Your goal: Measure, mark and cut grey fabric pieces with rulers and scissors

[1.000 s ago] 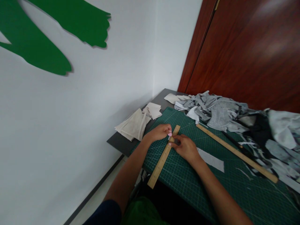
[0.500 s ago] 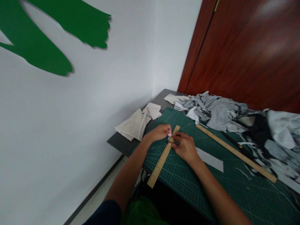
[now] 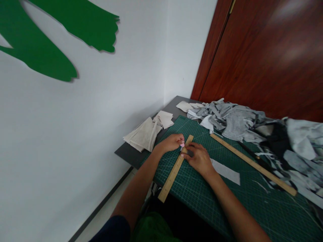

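Note:
A short wooden ruler (image 3: 174, 171) lies slanted on the green cutting mat (image 3: 227, 198). My left hand (image 3: 171, 142) is closed in a pinch on a small pink piece of chalk (image 3: 182, 145) at the ruler's left edge, near its far end. My right hand (image 3: 199, 157) presses down on the ruler's far part, fingers curled, with a small dark thing under the fingertips. A grey fabric strip (image 3: 224, 170) lies on the mat just right of my right wrist.
A long wooden ruler (image 3: 252, 163) lies diagonally across the mat. A heap of grey fabric scraps (image 3: 234, 121) fills the table's far and right side. Cream fabric pieces (image 3: 146, 134) are stacked at the left corner. A white wall stands left, a brown door behind.
Both hands and the short ruler stay nearly still; the view has shifted only slightly.

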A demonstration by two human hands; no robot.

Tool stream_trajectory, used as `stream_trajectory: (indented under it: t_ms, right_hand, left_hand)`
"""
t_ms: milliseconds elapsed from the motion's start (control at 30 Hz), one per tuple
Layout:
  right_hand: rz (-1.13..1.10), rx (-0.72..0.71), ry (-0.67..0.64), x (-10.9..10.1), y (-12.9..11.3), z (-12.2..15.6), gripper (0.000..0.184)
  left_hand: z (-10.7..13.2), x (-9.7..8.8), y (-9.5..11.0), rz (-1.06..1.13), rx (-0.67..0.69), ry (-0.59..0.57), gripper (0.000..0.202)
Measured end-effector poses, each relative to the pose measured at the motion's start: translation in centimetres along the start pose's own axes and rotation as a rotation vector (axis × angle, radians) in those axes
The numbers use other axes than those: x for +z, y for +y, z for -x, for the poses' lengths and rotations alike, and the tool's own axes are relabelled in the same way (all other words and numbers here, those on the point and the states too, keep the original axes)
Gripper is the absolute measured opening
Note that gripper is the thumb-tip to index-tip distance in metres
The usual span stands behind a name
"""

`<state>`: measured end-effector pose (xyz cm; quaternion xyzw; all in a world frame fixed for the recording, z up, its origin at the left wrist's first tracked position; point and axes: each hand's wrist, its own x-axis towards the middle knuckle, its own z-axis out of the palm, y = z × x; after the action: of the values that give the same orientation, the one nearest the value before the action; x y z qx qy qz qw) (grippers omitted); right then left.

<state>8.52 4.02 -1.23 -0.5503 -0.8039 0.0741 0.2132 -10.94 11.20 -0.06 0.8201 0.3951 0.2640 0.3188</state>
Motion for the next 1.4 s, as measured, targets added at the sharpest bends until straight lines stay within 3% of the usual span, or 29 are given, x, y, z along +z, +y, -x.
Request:
stream_trajectory:
  t_ms: [967,1400]
  right_hand:
    - [0.108,0.106,-0.084,-1.3,-1.7,0.0,0.034]
    - [0.125,0.083,-0.150,-2.6,-3.1,-0.7,0.024]
  left_hand:
    - [0.0,-0.1,-0.1,0.039,-0.057,0.015,0.014]
    - [0.2,-0.3,0.1,0.045,-0.042,0.023,0.015]
